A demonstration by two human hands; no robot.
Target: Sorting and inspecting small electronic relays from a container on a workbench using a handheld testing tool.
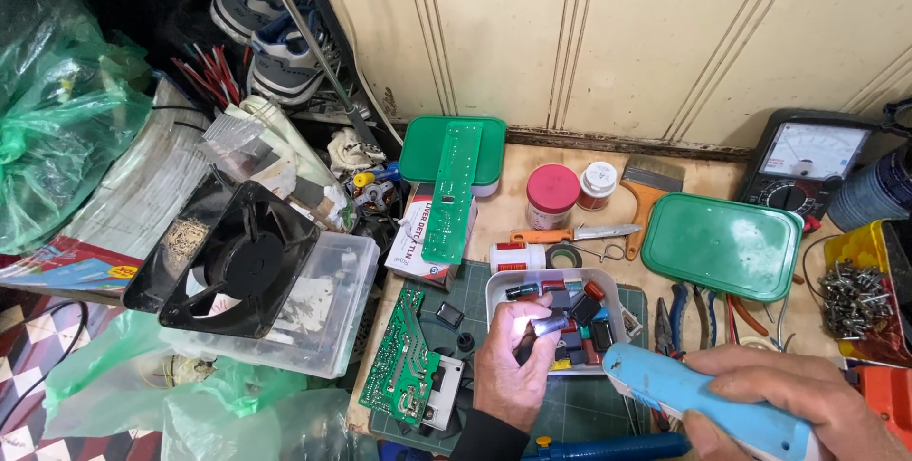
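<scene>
My left hand (513,361) pinches a small shiny metal part (548,325) between thumb and fingers, right over a white tray (498,288) filled with several small black, red and blue components. My right hand (793,402) grips a light blue handled tool (698,396) that points left toward the tray. A green circuit board (403,356) lies just left of my left hand on a dark green cutting mat (584,404).
A black fan (242,261) rests on a clear plastic box. A long green board (451,190) lies on a small carton. Green-lidded containers (722,244), jars, a brush, pliers (676,314), an analog multimeter (807,164) and a yellow bin of screws (855,295) crowd the bench.
</scene>
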